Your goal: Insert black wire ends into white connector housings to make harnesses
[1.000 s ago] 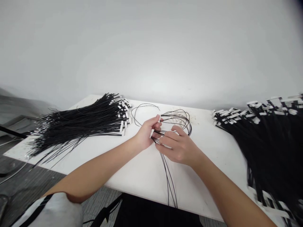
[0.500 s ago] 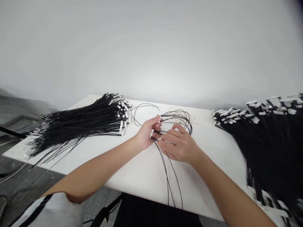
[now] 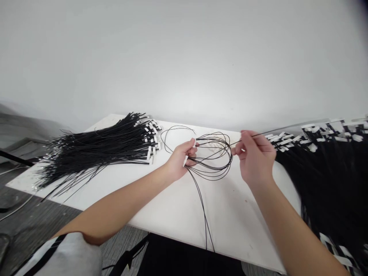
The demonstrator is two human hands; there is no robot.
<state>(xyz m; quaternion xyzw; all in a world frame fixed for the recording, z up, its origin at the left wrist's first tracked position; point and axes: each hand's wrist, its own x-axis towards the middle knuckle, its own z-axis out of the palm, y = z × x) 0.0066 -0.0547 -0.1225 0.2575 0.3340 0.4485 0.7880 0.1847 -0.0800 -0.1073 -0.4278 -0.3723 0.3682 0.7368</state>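
Observation:
Mid-table, my left hand (image 3: 184, 158) is closed on a wire harness with two white connectors, one connector (image 3: 194, 143) at the fingertips and the other (image 3: 185, 161) near the palm. Thin black wires (image 3: 214, 178) loop out rightward between them, and several loose ends hang over the table's front edge. One wire curls up behind the hand. To the right, my right hand (image 3: 255, 155) pinches a single black wire (image 3: 276, 130), which runs from the loops through the fingertips and off to the upper right.
A thick pile of black wires with white connectors (image 3: 100, 147) lies on the white table (image 3: 227, 222) at the left. A larger pile of similar wires (image 3: 330, 176) covers the right side. A pale wall (image 3: 184, 65) stands behind the table.
My right hand has moved right and up, away from my left hand, drawing one wire out with it. Fewer ends hang at the front edge. My left hand stays nearly still.

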